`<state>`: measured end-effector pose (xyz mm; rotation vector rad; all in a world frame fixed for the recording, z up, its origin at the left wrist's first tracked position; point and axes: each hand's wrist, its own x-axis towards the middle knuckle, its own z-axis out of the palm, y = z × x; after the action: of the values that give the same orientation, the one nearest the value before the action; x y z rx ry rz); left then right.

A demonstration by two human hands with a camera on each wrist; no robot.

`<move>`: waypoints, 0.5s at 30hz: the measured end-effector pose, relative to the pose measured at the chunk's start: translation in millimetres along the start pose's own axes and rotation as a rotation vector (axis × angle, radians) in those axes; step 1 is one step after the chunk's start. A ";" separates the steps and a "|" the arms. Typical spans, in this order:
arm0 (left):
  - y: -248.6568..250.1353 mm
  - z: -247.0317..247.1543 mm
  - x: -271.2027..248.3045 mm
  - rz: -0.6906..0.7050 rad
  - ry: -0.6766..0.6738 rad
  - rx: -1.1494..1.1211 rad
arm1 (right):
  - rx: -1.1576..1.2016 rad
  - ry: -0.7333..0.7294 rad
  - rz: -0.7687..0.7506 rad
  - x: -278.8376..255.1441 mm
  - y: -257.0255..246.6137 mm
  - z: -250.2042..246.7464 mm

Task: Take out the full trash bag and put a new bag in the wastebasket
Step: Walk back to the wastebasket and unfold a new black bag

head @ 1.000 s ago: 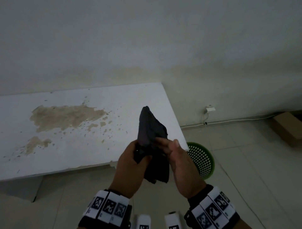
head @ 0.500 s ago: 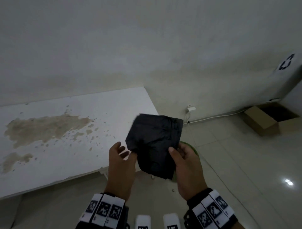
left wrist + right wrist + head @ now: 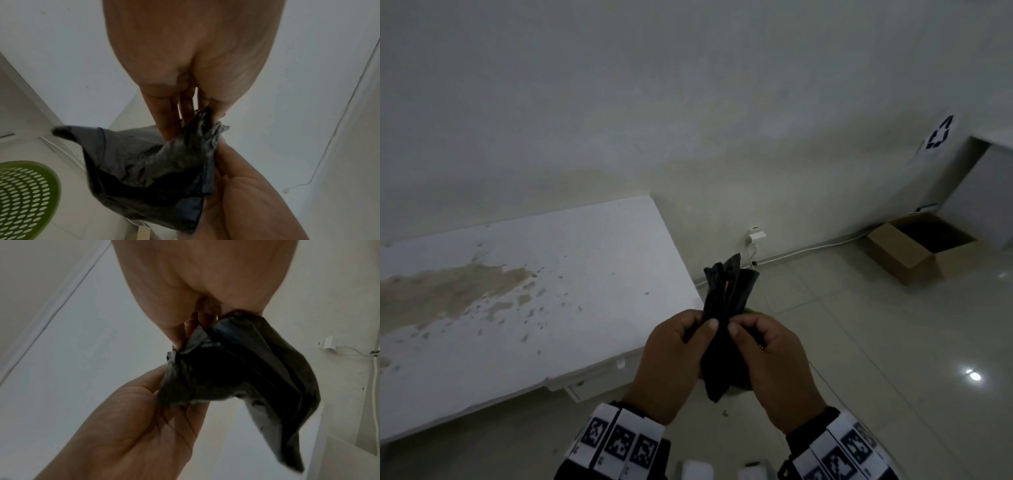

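Observation:
A folded black trash bag (image 3: pixel 727 301) is held up in front of me, bunched into a narrow strip. My left hand (image 3: pixel 681 346) pinches its near edge with thumb and fingers, and my right hand (image 3: pixel 763 346) pinches the same edge right beside it. The left wrist view shows the bag (image 3: pixel 148 165) hanging crumpled from the fingers; the right wrist view shows the bag (image 3: pixel 242 369) dark and drooping. The green perforated wastebasket (image 3: pixel 24 198) stands on the floor below, with no bag seen in it; in the head view only a green sliver (image 3: pixel 751 311) shows behind the bag.
A white table (image 3: pixel 524 301) with brown stains stands at the left against the wall. An open cardboard box (image 3: pixel 914 250) sits on the tiled floor at the far right. A wall plug and white cable (image 3: pixel 756 236) run along the skirting.
The bag was spread out flat between my hands half a second ago; now both hands have come together and it is bunched narrow. The view has shifted right and the basket is hidden.

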<state>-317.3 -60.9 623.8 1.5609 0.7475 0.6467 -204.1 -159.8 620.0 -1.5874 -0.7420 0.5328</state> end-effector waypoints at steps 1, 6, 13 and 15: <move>1.6 9.9 4.0 0.004 0.022 0.022 | 0.013 0.024 0.016 4.9 2.2 -9.1; 16.0 64.0 22.1 -0.038 0.131 -0.068 | 0.043 0.235 0.103 31.2 14.9 -67.5; 20.8 126.0 48.4 0.009 0.199 -0.087 | -0.287 0.204 -0.022 58.6 29.2 -148.0; 24.5 144.0 51.5 0.015 0.195 -0.103 | -0.305 0.105 -0.057 62.2 25.9 -160.5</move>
<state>-171.8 -113.7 630.7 1.4238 0.8354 0.8443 -43.5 -226.8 623.4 -1.8548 -0.8143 0.3009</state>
